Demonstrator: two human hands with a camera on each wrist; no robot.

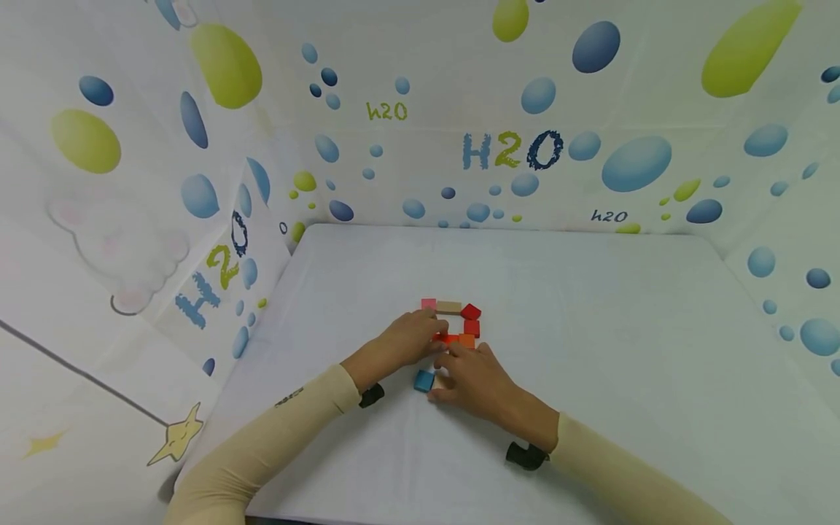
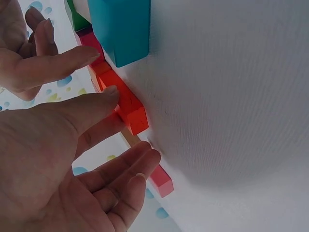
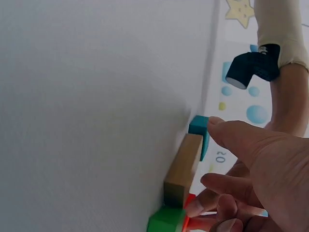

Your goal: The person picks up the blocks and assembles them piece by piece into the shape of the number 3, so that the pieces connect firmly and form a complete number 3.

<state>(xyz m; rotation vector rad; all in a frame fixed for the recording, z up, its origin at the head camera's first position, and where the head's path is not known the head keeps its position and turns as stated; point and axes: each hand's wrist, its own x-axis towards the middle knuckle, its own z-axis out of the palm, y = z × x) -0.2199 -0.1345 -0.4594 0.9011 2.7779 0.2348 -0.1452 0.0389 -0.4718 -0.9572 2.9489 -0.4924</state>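
Note:
My left hand (image 1: 420,339) pinches an orange-red block (image 2: 126,104) between thumb and index finger, its other fingers loosely bent. This block lies in the near side of a small frame of blocks, beside an orange block (image 1: 467,340). Close by on the right, my right hand (image 1: 475,383) is spread with loosely bent fingers, palm toward the blocks. Its thumb overlaps a blue block (image 3: 199,125) in the right wrist view. A plain wooden block (image 3: 182,169) and a green block (image 3: 166,220) line up with the blue one; the right hand hides the green one from the head view.
A pink block (image 1: 429,303), a long wooden block (image 1: 449,307), a red pentagon block (image 1: 471,312) and a red block (image 1: 472,328) form the frame's far and right sides. The white table (image 1: 590,328) is bordered by printed walls (image 1: 433,146).

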